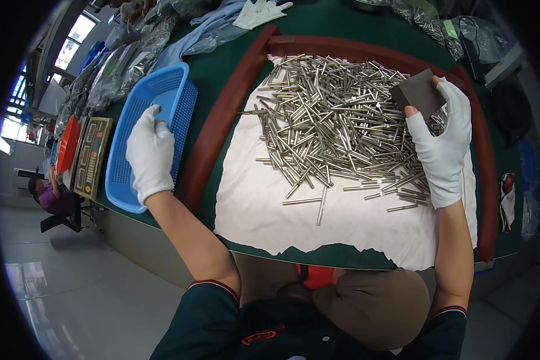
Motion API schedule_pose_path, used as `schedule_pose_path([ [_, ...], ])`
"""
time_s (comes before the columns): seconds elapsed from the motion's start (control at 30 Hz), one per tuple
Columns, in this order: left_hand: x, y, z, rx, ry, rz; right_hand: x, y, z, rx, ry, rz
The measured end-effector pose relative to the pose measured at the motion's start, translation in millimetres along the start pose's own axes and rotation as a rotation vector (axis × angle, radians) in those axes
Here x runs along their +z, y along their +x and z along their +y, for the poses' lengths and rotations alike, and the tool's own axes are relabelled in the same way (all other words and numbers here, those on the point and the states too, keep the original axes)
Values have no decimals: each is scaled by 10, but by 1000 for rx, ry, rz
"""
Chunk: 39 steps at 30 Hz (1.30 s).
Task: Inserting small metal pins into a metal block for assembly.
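Observation:
My right hand (445,141), in a white glove with bare fingertips, grips a dark grey rectangular block (417,94) between thumb and fingers. The block is over the right side of a big heap of thin shiny metal pins (336,114). Those pins lie crisscross on a white cloth (264,210), a few of them loose along the near side. My left hand (151,153), also gloved, is over a blue plastic basket (117,174) with its fingers curled together. What they hold, if anything, is hidden. The part of the basket's inside that shows has no pins in it.
Dark red wooden rails (213,141) frame the cloth on the green table. A scale (91,157) and an orange-red tray (68,144) stand left of the basket. Plastic bags (132,54) and a white glove (261,13) lie farther back. Another person (53,197) sits at far left.

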<state>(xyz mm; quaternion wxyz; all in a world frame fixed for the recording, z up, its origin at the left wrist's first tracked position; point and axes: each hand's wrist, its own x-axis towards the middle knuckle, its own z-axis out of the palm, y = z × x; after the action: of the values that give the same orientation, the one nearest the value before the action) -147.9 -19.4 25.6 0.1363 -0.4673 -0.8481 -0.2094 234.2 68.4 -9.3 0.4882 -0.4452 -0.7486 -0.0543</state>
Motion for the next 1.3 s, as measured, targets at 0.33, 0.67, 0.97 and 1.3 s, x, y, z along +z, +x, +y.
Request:
schedule_pose_path([
  [0.33,184,-194,595,413,-398,-262,0,4,-65,7,-1,-23],
  [0.67,655,-244,743,580,-49,-109,23,-24,-26,-43,-21,-23],
  [0.97,594,-225,805,659,-282,96,-9,24,-98,-20,-36,-58],
  [1.3,534,-604,1131,-112,-1913,-999,13,-81,63,-9,-41,-120],
])
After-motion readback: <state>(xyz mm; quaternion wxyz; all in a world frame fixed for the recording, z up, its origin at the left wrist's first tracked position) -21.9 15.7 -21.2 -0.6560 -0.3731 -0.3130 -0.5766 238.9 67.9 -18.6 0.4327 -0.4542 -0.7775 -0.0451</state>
